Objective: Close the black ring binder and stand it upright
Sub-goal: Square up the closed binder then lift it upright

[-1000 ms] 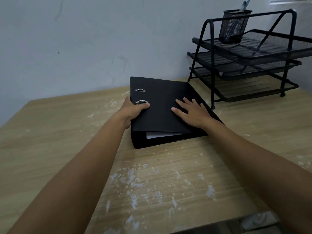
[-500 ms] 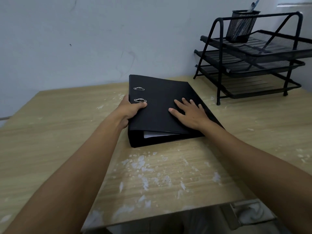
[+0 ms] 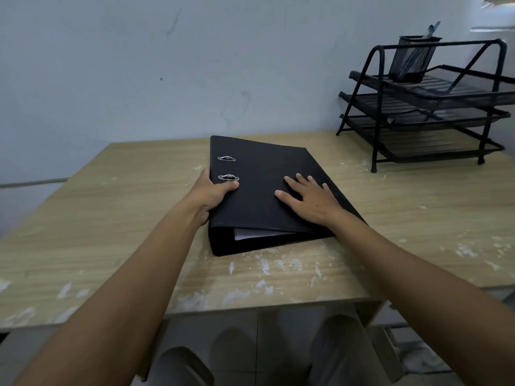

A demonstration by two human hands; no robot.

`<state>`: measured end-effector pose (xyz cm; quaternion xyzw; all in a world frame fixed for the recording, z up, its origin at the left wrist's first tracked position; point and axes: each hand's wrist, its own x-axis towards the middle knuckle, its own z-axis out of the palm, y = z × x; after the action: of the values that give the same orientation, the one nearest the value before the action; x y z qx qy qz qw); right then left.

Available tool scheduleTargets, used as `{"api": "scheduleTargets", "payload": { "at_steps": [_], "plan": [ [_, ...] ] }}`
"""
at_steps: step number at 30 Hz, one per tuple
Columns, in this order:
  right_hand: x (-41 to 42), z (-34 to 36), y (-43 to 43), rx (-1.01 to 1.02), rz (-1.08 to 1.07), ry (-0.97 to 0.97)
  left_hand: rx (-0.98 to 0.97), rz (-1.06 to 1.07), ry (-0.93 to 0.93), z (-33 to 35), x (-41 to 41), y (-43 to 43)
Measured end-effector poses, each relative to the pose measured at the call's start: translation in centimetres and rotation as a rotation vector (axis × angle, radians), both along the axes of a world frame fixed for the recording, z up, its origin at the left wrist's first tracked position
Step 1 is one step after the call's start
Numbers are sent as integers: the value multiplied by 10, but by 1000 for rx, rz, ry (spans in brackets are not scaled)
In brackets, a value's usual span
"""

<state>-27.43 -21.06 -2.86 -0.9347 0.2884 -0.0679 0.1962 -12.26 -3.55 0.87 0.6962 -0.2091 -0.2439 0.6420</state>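
Note:
The black ring binder (image 3: 264, 174) lies flat and closed on the wooden table (image 3: 111, 218), its spine on the left, white paper showing at its near end. My left hand (image 3: 211, 195) grips the spine edge, thumb on the cover just below the nearer of two metal ring slots. My right hand (image 3: 309, 200) rests flat on the cover's right half with fingers spread.
A black three-tier wire tray rack (image 3: 429, 107) stands at the table's back right, with a mesh pen cup (image 3: 412, 58) on its top tier. A pale wall runs behind the table. White flecks mark the table's near part, and its front edge is close to me.
The view has pulled back and tilted down, so the table's front edge and the floor below now show. Both hands keep the same hold on the binder.

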Motion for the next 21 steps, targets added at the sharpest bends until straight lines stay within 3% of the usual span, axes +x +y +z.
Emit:
{"api": "scheduleTargets", "payload": {
  "at_steps": [14, 18, 21],
  "plan": [
    [4, 13, 16, 62, 31, -66, 47, -75, -98, 3, 18, 4],
    [15, 20, 35, 37, 53, -72, 116, -232, -188, 7, 43, 1],
    [22, 26, 49, 25, 48, -68, 209, -223, -300, 8, 58, -7]
  ]
}}
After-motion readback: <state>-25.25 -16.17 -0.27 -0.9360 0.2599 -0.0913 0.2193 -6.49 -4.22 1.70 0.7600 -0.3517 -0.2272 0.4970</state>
